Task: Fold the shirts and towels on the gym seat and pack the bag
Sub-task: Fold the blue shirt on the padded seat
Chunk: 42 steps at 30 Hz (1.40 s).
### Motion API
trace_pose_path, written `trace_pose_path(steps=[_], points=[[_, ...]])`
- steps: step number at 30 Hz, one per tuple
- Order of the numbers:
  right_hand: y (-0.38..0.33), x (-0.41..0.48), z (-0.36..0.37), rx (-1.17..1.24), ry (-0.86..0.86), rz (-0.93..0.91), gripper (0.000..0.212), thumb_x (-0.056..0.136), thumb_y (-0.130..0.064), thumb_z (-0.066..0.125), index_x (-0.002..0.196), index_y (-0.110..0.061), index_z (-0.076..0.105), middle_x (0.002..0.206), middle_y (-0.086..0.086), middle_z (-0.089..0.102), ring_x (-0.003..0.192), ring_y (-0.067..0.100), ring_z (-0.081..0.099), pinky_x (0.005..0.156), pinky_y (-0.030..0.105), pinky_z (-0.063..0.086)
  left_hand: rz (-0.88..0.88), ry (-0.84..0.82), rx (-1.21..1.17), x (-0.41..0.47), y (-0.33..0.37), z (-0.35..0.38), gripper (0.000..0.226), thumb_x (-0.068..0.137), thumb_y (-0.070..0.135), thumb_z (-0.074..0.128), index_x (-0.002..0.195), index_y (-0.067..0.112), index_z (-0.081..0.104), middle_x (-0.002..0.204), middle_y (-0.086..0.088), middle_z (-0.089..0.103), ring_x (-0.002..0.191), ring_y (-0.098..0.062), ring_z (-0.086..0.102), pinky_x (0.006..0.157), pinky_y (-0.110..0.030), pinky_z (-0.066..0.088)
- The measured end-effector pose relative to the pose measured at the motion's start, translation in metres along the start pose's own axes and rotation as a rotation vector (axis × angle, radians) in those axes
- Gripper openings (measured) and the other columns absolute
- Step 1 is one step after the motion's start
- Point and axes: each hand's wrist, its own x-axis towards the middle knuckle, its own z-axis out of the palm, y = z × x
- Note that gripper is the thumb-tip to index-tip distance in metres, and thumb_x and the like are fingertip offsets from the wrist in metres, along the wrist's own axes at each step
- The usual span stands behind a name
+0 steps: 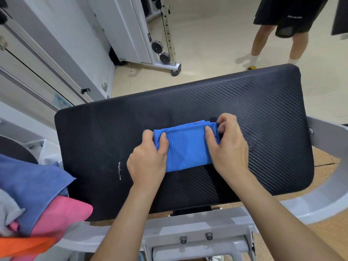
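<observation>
A bright blue mesh shirt (186,147), folded into a small packet, lies in the middle of the black padded gym seat (254,110). My left hand (148,159) pinches the packet's left edge, thumb on top. My right hand (227,146) grips its right edge, fingers curled around the fold. A bit of red and black fabric shows at the packet's far right corner. No bag is in view.
A heap of cloths lies at the lower left: a blue towel (32,185), a pink one (64,217), an orange one (24,245) and a grey one (7,210). The seat's grey metal frame (197,232) is in front. A person's legs (263,38) stand beyond the seat. A cable machine (162,49) stands at the back.
</observation>
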Motion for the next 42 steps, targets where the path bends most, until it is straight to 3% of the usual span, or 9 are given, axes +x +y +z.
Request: trace_pose_path(steps=[4, 8, 11, 15, 19, 24, 31, 35, 42], points=[[0.008, 0.003, 0.003, -0.058, 0.102, -0.223, 0.031, 0.086, -0.004, 0.063, 0.109, -0.021, 0.05, 0.1, 0.007, 0.048, 0.071, 0.018, 0.049, 0.051, 0.03, 0.042, 0.087, 0.131, -0.031, 0.002, 0.003, -0.003, 0.023, 0.092, 0.037, 0.053, 0.104, 0.021, 0.042, 0.075, 0.005, 0.052, 0.062, -0.018, 0.054, 0.056, -0.032, 0.041], [0.014, 0.012, 0.011, -0.184, 0.092, -0.514, 0.033, 0.074, 0.011, 0.053, 0.096, -0.006, 0.069, 0.095, 0.012, 0.059, 0.078, 0.028, 0.051, 0.056, 0.039, 0.046, 0.556, 0.247, 0.083, 0.006, 0.008, -0.003, 0.03, 0.079, 0.002, 0.066, 0.106, 0.014, 0.059, 0.089, -0.009, 0.052, 0.072, -0.023, 0.049, 0.057, -0.039, 0.046], [0.02, 0.018, 0.012, -0.182, 0.033, -0.59, 0.025, 0.082, -0.001, 0.049, 0.095, -0.006, 0.069, 0.094, 0.01, 0.064, 0.077, 0.03, 0.057, 0.058, 0.042, 0.048, 0.843, 0.068, 0.182, -0.01, 0.01, 0.003, 0.031, 0.084, 0.027, 0.066, 0.112, 0.013, 0.067, 0.115, -0.011, 0.062, 0.094, -0.029, 0.057, 0.07, -0.043, 0.049], [0.02, 0.023, 0.005, -0.205, -0.032, -0.625, 0.029, 0.087, -0.004, 0.043, 0.1, -0.005, 0.069, 0.098, 0.01, 0.065, 0.08, 0.031, 0.061, 0.061, 0.042, 0.052, 0.825, -0.171, 0.511, -0.028, -0.008, 0.009, 0.078, 0.083, 0.057, 0.056, 0.146, 0.013, 0.039, 0.155, -0.011, 0.032, 0.139, -0.027, 0.036, 0.105, -0.042, 0.034], [0.02, 0.018, -0.011, -0.243, -0.179, -0.616, 0.032, 0.093, -0.024, 0.048, 0.115, -0.009, 0.065, 0.114, 0.007, 0.062, 0.095, 0.028, 0.061, 0.066, 0.042, 0.051, 0.78, -0.095, 0.422, -0.031, -0.007, 0.016, 0.055, 0.091, 0.023, 0.049, 0.144, 0.012, 0.041, 0.152, -0.017, 0.036, 0.138, -0.031, 0.038, 0.108, -0.046, 0.037], [0.031, 0.007, -0.033, -0.401, -0.39, -0.614, 0.083, 0.081, -0.07, 0.049, 0.14, -0.011, 0.047, 0.142, 0.004, 0.046, 0.123, 0.02, 0.048, 0.085, 0.038, 0.045, 0.727, -0.03, 0.414, -0.027, 0.008, 0.019, 0.04, 0.096, 0.013, 0.029, 0.133, 0.008, 0.044, 0.14, -0.022, 0.05, 0.126, -0.036, 0.052, 0.097, -0.049, 0.048], [0.033, 0.013, -0.035, -0.322, -0.426, -0.576, 0.069, 0.075, -0.025, 0.074, 0.138, -0.015, 0.05, 0.142, 0.001, 0.05, 0.122, 0.021, 0.052, 0.081, 0.039, 0.047, 0.697, 0.035, 0.382, -0.011, 0.028, 0.016, 0.037, 0.08, 0.009, 0.06, 0.116, 0.009, 0.065, 0.113, -0.011, 0.069, 0.099, -0.025, 0.069, 0.073, -0.037, 0.056], [0.016, 0.025, -0.035, 0.164, -0.474, -0.213, 0.04, 0.079, -0.019, 0.078, 0.116, -0.026, 0.065, 0.118, -0.009, 0.064, 0.109, 0.007, 0.059, 0.09, 0.035, 0.048, 0.368, -0.208, 0.259, 0.005, 0.049, -0.022, 0.027, 0.074, 0.019, 0.071, 0.101, 0.024, 0.07, 0.09, 0.007, 0.071, 0.078, -0.021, 0.067, 0.063, -0.033, 0.051], [-0.04, -0.008, -0.051, 1.006, -0.821, 0.384, 0.035, 0.092, -0.025, 0.061, 0.127, -0.028, 0.055, 0.117, -0.005, 0.069, 0.109, 0.015, 0.066, 0.088, 0.033, 0.055, -0.596, -0.568, -1.156, -0.025, 0.057, -0.05, 0.015, 0.089, 0.004, 0.06, 0.101, 0.001, 0.068, 0.095, -0.017, 0.073, 0.085, -0.029, 0.071, 0.075, -0.042, 0.058]])
